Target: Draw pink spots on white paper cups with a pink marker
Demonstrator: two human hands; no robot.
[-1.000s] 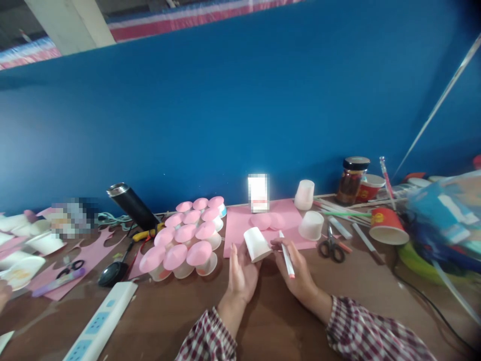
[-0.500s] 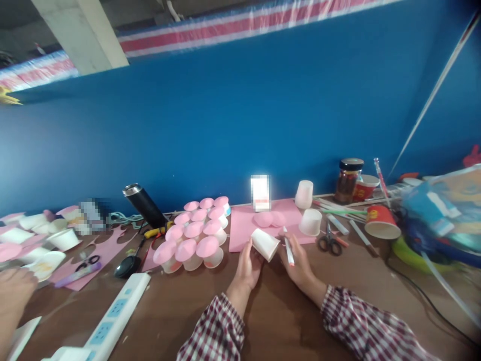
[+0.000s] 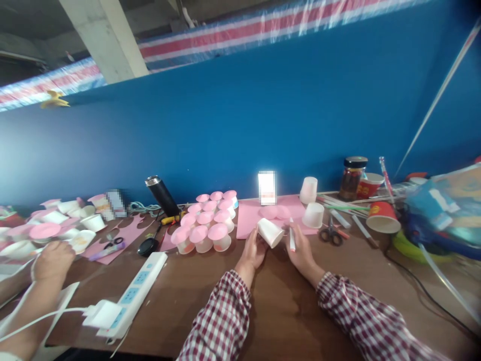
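Here, at a crowded craft table [image 3: 285, 311]:
Cup: a white paper cup [image 3: 270, 232] lies tipped on its side between the two hands, just above the brown tabletop at the near edge of a pink sheet [image 3: 251, 218]; its long axis runs from upper left to lower right, though which end is the mouth cannot be told.
Left hand: the left hand [image 3: 254, 252] has its fingers curled round the cup's left end, gripping it.
Right hand: the right hand [image 3: 301, 251] is closed on a white marker [image 3: 292, 239] with a pink tip, held nearly upright, just beside the cup.
Containers: two white cups [image 3: 313, 215] stand upside down on the sheet's far corner; a dark-lidded glass jar [image 3: 351, 177] holds something dark; a red paper cup [image 3: 383, 217] lies on its side.
Nearby: a cluster of pink-capped cups [image 3: 208, 222] stands left of the sheet; scissors [image 3: 330, 233] lie to its right.
Co-worker: another person's hand [image 3: 52, 260] rests at the far left, beside a white power strip [image 3: 131, 296].
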